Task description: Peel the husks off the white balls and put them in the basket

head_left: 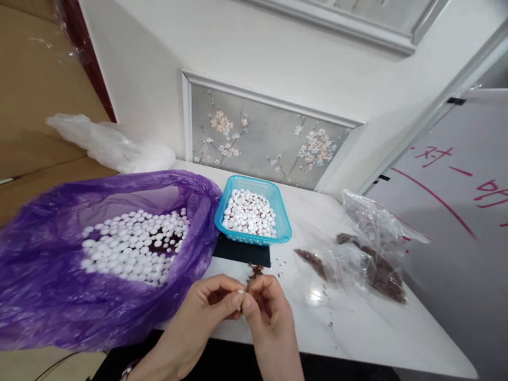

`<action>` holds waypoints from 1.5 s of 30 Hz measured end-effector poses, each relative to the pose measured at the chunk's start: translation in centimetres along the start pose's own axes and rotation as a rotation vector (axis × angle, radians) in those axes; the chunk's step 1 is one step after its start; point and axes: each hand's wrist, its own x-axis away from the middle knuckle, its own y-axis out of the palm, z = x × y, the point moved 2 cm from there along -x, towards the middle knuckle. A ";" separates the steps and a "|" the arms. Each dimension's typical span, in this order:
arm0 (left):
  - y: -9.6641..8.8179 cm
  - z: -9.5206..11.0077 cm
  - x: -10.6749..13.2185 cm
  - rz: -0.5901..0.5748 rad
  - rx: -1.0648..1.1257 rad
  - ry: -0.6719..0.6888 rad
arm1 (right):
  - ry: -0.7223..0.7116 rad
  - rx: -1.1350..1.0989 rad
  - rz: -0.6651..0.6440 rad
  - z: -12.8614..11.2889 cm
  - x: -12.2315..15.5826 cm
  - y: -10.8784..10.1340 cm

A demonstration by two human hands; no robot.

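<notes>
Ball [240, 291] (white, partly hidden) sits between pinching fingers [232, 302].

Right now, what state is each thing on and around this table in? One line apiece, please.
Left hand: pinching a small white piece
Right hand: touching the left hand, grip unclear
Purple bag: open, holding loose white balls
Blue basket: upright, holding white balls
Brown bits: loose, scattered
Clear bags: partly filled, seals unclear
White plastic bag: crumpled
Whiteboard: written on in red

A white table [357, 330] carries clear bags [383, 275] and brown bits [256, 271].
</notes>
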 end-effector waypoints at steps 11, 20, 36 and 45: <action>0.7 -0.6 -0.1 -0.112 0.409 -0.161 | 0.022 -0.196 -0.030 0.4 -0.6 -0.8; 0.1 -0.7 0.1 -0.106 0.256 -0.123 | -0.026 0.005 -0.188 -1.2 -0.6 -1.0; -0.8 0.0 -0.3 -0.005 0.238 -0.067 | -0.334 0.677 0.144 -4.5 -8.2 -3.6; -1.8 -1.6 -0.4 0.035 0.349 -0.138 | -0.212 0.864 0.070 -0.3 -6.3 -6.1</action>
